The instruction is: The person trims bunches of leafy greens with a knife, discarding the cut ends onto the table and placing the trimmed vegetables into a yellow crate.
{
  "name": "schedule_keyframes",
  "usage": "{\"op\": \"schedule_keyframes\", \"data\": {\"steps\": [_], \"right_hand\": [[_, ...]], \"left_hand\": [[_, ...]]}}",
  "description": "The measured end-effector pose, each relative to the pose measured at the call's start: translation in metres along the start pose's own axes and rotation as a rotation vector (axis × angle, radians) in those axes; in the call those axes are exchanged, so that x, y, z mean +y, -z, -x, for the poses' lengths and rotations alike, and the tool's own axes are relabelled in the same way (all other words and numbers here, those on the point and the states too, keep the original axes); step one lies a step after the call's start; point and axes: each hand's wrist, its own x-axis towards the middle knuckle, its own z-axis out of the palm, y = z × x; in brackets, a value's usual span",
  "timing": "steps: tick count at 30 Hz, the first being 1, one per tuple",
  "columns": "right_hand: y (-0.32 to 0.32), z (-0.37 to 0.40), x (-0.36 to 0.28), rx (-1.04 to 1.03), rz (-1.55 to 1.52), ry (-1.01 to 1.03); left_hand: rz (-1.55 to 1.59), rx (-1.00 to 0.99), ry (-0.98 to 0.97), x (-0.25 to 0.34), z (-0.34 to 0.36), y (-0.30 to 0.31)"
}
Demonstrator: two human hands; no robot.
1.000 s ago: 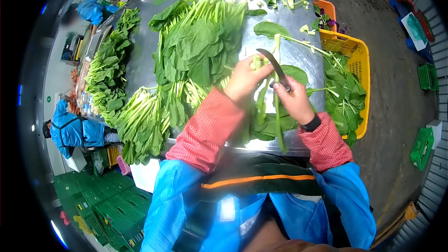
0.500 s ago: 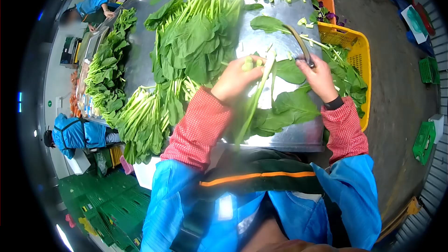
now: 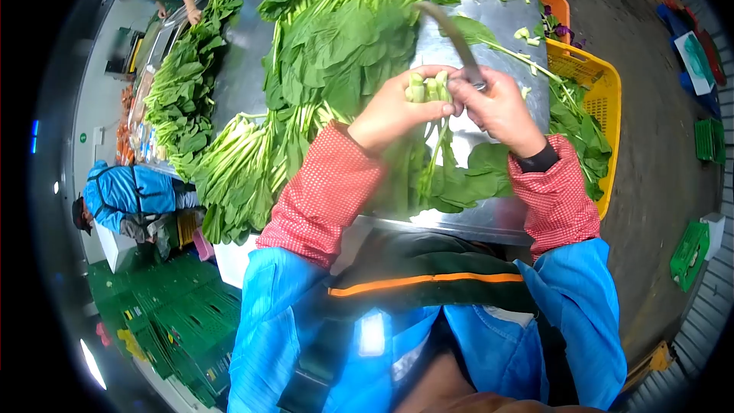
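Note:
My left hand (image 3: 396,109) is closed round a small bunch of leafy green stalks (image 3: 430,90). Their pale cut ends point up, and the leaves hang down below the hand. My right hand (image 3: 501,111) grips a curved knife (image 3: 456,40) by its handle, the blade arching up and to the left. Both hands meet at the stalk ends, with my right thumb and fingers against the bunch. Loose green leaves (image 3: 474,181) lie on the metal table (image 3: 501,218) beneath. To the left of my hands rises a large pile of leafy greens (image 3: 329,50).
More greens (image 3: 237,157) lie at the table's left edge. On the right stand a yellow crate (image 3: 608,99) holding leaves and an orange crate (image 3: 558,4). Stem scraps (image 3: 522,33) dot the tabletop. Two people in blue work at left, one (image 3: 126,191) near green crates (image 3: 172,329).
My right hand has moved left with the knife until it meets my left hand. A stalk that slanted loosely beside the left hand now appears gathered with the bunch. The view has shifted slightly.

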Motion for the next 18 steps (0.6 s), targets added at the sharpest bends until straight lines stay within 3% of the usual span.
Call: {"op": "schedule_keyframes", "data": {"steps": [1,4,8,11,12,14,16,18], "right_hand": [[0.007,-0.003,0.003,-0.074,-0.107,-0.087],[0.013,-0.012,0.017,0.073,-0.092,0.012],[0.017,-0.013,0.069,0.217,0.312,-0.051],[-0.009,-0.001,0.115,0.095,0.427,-0.013],[-0.019,0.002,0.123,0.05,0.515,0.012],[-0.038,0.0,0.135,-0.006,0.707,-0.042],[-0.056,-0.007,0.134,0.001,0.82,-0.096],[-0.067,-0.017,0.151,0.057,0.873,-0.06]], "left_hand": [[-0.026,0.059,-0.001,0.005,0.007,0.003],[-0.221,0.182,-0.046,0.041,0.036,0.028],[-0.437,0.419,-0.228,0.1,0.099,0.078],[-1.055,0.751,-0.301,0.109,0.137,0.146],[-1.523,0.938,-0.238,0.11,0.147,0.161],[-2.031,0.963,-0.284,0.105,0.165,0.204],[-2.277,1.011,-0.146,0.078,0.179,0.256],[-2.174,1.059,0.196,0.038,0.189,0.304]]}}
